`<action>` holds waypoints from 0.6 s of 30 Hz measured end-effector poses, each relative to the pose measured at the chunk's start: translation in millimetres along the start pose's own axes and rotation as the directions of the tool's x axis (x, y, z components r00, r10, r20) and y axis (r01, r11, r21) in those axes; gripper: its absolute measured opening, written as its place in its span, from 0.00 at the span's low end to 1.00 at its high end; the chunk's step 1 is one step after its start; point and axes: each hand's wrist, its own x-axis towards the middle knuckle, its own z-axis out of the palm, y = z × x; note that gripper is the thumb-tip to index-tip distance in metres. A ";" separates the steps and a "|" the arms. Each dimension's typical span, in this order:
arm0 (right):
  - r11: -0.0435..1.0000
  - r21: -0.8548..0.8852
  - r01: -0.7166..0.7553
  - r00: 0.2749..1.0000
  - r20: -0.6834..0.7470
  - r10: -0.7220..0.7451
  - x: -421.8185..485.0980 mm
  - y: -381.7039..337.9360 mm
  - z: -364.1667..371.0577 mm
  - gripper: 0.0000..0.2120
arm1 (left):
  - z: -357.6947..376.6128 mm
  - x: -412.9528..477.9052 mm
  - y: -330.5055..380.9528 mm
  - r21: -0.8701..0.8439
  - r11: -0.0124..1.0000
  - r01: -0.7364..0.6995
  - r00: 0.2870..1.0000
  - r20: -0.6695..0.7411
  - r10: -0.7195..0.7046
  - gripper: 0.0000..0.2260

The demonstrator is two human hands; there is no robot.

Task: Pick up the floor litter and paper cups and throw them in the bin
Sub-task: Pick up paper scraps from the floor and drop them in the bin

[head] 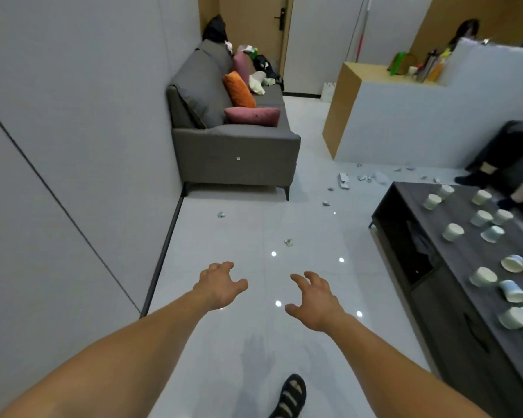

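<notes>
1. White tiled floor [254, 224]: strewn with small paper scraps [289, 242], thickest at the far end.
2. Also standing on it: grey sofa [233, 152], low dark table [453, 267].
3. On the table: many paper cups [452, 231], some standing, some on their sides.

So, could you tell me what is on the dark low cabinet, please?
White paper cups, some standing, others tipped over, scattered across the cabinet. Its right edge is out of frame.

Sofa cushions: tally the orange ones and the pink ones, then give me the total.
Orange cushion: 1
Pink cushions: 2
Total: 3
</notes>
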 end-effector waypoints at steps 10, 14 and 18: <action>1.000 0.025 0.014 1.000 -0.025 -0.014 157.7 71.7 -97.6 0.36 | -23.5 160.0 127.2 -0.039 0.999 -0.007 1.000 -0.001 0.007 0.30; 1.000 0.031 0.002 1.000 -0.005 -0.002 210.9 88.1 -125.8 0.36 | -29.4 208.9 151.7 -0.051 0.999 0.008 0.999 0.033 -0.006 0.31; 0.999 0.039 -0.003 1.000 0.004 0.003 271.9 93.7 -142.2 0.36 | -37.7 269.7 164.7 -0.053 0.997 0.049 0.997 0.063 -0.045 0.31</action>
